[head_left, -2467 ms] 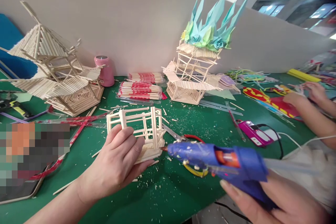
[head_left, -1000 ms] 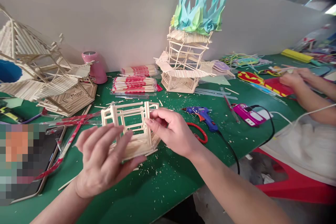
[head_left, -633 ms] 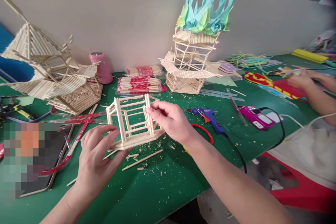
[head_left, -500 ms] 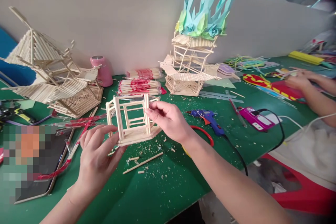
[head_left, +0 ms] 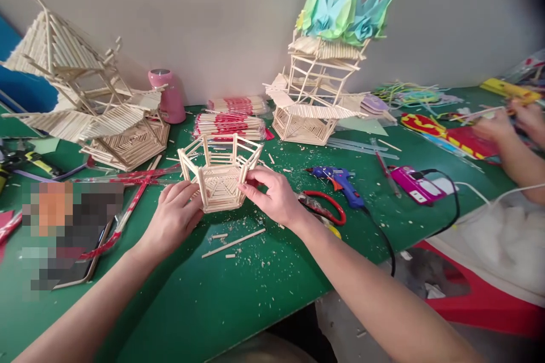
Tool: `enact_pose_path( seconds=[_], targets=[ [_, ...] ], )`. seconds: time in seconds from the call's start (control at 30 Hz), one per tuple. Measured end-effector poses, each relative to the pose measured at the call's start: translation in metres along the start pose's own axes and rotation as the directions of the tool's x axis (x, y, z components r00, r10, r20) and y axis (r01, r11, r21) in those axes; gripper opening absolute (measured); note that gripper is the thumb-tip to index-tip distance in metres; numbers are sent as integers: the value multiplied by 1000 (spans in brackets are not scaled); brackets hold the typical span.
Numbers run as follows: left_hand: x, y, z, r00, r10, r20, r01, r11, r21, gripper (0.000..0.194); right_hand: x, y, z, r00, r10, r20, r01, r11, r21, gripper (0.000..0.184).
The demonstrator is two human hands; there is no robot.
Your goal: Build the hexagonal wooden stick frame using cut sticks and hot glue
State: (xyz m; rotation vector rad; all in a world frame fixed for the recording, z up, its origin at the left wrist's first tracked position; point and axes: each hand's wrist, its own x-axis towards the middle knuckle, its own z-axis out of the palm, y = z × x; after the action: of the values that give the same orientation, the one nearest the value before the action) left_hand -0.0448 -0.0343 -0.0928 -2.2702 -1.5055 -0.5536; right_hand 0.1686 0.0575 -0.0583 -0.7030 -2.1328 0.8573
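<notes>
Tipped since a moment earlier to expose its floor (head_left: pixel 222 179), the stick framework (head_left: pixel 202 190) is pinched at opposite sides by left hand (head_left: pixel 181 207) and right hand (head_left: pixel 272 195), apparently for balance.

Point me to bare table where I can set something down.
Biggest patch: the green tabletop between the left forearm, the loose stick and the front edge, with only sparse crumbs. Smaller: between the glue gun's cord and the purple socket box. Crowded: behind the stick frame, where stick bundles lie between two stick towers.
</notes>
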Motion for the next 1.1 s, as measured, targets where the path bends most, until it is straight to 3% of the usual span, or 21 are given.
enact_pose_path(
  seconds=[0.13, 0.23, 0.3, 0.4, 0.47, 0.57, 0.77, 0.93, 1.1],
  targets=[
    [-9, -4, -5, 999, 26, 36, -25, 999, -29, 18, -11, 2, 7, 998, 47, 30, -46, 997, -57, 12],
    [-20, -3, -20, 999, -46, 0, 46, 999, -3, 15, -17, 3, 8, 996, 86, 29, -82, 991, -109, 12],
    [-29, 6, -34, 992, -123, -7, 123, 992, -6, 14, -24, 1, 5, 993, 116, 15, -112, 982, -152, 13],
    [-39, 31, -48, 978, -197, 73, 204, 974, -99, 17, -41, -4, -1, 989, 150, -17, -150, 961, -233, 14],
    [-42, 50, -49, 985, -126, 118, 144, 975, -167, 18, -54, -8, -2, 989, 145, 19, -134, 951, -278, 12],
    [-44, 70, -40, 985, -110, 134, 120, 990, -73, 22, -72, -8, 3, 985, 109, 137, -59, 944, -325, 12],
    [-44, 77, -30, 983, -64, 170, 64, 998, 3, 33, -84, -4, 13, 984, 47, 173, 29, 910, -414, 18],
    [-58, 78, -40, 978, -129, 162, 144, 986, -86, 26, -86, -15, 6, 954, -5, 300, 110, 935, -337, 17],
    [-64, 86, -51, 955, -238, 175, 277, 928, -250, 20, -86, -30, -3, 937, 97, 337, -38, 984, -176, 17]
  ],
)
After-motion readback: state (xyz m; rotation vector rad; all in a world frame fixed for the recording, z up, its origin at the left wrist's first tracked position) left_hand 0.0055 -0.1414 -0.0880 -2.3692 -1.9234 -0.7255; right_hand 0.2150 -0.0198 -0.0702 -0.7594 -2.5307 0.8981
